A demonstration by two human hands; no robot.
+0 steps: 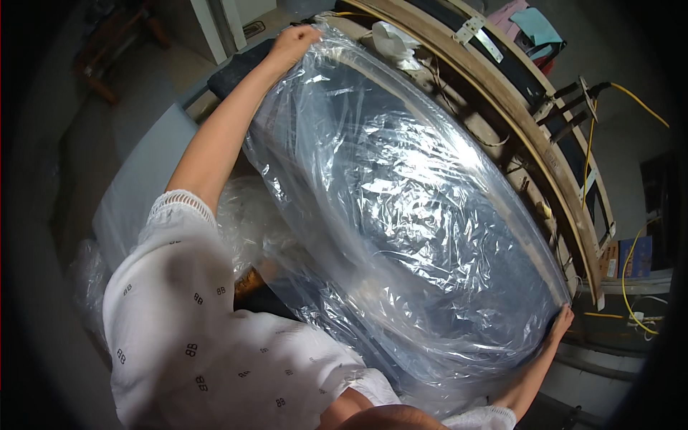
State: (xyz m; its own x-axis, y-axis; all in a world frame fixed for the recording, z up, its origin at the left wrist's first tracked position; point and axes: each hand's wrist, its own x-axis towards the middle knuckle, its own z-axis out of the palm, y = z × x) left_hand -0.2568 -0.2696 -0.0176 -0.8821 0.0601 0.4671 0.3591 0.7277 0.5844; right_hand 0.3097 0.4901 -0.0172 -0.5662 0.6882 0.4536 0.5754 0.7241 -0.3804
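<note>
Head view: 1 clear plastic sheet [430, 215], spread beside curved brown wooden rail [549, 159]; pinched at far end by left hand [296, 43], near end by right hand [563, 320]; best kept evenly taut.

The clear plastic sheet [430, 201] lies creased and glossy over the table [481, 130]. The left hand [294, 44] grips the sheet near the table's far left corner; the right hand [562, 322] grips it at the right end of the far edge. The sheet's border runs between both hands, parallel to a wooden rail [550, 159] beyond that edge. A white crumpled item [394, 44], possibly paper or film, sits between sheet and rail. A blue box [638, 256] stands past the rail's right end.
</note>
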